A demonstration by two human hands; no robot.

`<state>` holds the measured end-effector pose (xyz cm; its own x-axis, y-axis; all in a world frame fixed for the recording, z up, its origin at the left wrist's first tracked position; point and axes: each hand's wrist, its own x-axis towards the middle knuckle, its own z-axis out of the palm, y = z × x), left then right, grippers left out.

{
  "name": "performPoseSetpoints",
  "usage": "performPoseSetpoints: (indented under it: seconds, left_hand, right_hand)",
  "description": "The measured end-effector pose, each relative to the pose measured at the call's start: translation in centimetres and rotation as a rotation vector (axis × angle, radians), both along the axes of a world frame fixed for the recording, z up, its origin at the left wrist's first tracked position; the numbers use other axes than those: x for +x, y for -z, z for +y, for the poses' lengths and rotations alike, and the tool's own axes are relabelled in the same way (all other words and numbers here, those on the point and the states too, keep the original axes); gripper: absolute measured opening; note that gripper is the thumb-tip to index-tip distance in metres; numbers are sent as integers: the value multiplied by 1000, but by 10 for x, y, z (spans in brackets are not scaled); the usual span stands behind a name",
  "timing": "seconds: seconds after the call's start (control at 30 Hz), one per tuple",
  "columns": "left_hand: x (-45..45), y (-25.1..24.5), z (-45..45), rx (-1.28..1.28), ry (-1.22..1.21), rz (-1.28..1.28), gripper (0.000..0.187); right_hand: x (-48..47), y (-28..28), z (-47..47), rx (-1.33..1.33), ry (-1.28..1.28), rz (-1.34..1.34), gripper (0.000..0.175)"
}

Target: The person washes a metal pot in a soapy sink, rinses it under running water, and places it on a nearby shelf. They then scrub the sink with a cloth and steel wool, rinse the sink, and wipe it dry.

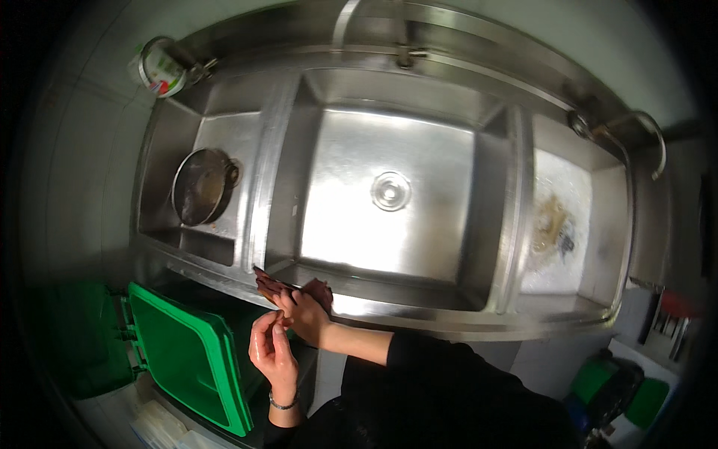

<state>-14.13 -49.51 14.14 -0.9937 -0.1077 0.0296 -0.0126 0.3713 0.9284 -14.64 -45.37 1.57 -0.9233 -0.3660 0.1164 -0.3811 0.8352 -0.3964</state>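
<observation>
My right hand (307, 321) grips a dark reddish-brown, ragged piece (320, 291) at the front rim of the large middle sink basin (387, 247). Parts of it stick out on both sides of my fingers; its material cannot be made out, and my hand hides its middle. Just in front, my left hand (273, 353), wet and wearing a bracelet, is raised with curled fingers, close to my right fingertips. Whether anything is pinched in it is unclear. To the left of my left hand, a green bin lid (185, 359) stands raised beside the sink.
A metal pot (199, 188) lies in the left basin. Foamy water with brownish residue (552, 224) fills the right basin. A white plastic tub (162, 70) is at the back left corner; a faucet (404, 53) rises behind the middle basin. Green containers (594, 376) stand at lower right.
</observation>
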Motion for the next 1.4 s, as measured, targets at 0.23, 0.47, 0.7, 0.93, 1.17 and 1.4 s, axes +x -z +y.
performPoseSetpoints:
  seconds: [0.23,0.47,0.7,0.93,1.17,1.4]
  left_hand:
    - [56,2,107,50,144,-17,14]
    - [83,-4,179,38,300,-34,13]
    - [77,1,208,-16,330,-40,15]
    - [90,-3,216,-56,317,-103,14]
    - [84,-4,277,-28,485,-127,15]
    - [97,-2,346,-66,743,-114,16]
  right_hand:
    - [141,10,164,37,65,-91,50]
    - [216,-2,364,43,92,-89,52]
    - [43,7,480,234,412,25,61]
    - [-50,23,494,49,891,-145,44]
    - [171,0,334,141,803,-117,44]
    - [306,3,404,-10,868,229,45]
